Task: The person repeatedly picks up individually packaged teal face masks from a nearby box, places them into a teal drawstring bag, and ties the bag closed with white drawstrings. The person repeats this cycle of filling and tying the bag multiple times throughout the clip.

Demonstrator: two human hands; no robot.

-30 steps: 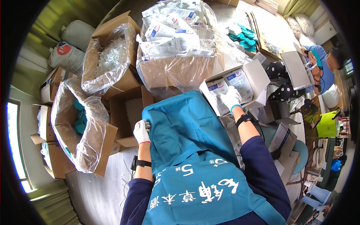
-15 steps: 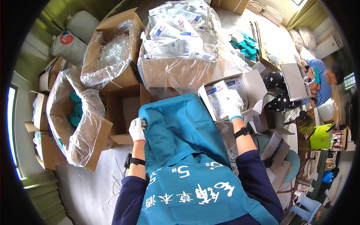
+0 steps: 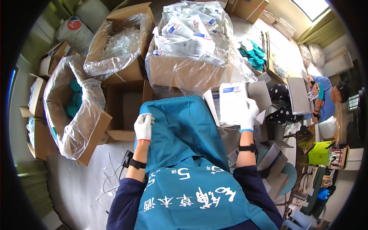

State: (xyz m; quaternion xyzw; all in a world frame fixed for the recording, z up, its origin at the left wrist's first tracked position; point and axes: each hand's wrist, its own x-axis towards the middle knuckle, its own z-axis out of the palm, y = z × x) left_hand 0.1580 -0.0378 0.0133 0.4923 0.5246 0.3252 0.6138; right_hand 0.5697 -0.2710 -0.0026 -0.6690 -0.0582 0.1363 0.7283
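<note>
My right hand, in a white glove, grips a flat white package with a blue label at its lower right edge. The package is held up over an open white carton, in which another package shows at the left side. On the left, my gloved left hand hovers by the edge of the teal apron spread over my lap. Its fingers are curled in, and nothing shows between them.
A large carton piled with white pouches stands ahead. To its left are a carton of clear plastic pieces and a plastic-lined carton holding teal items. A seated person works at far right.
My right hand has raised a package from the white carton, tilting it toward me. My left hand has lifted slightly from the apron's edge, and its fingers have turned inward.
</note>
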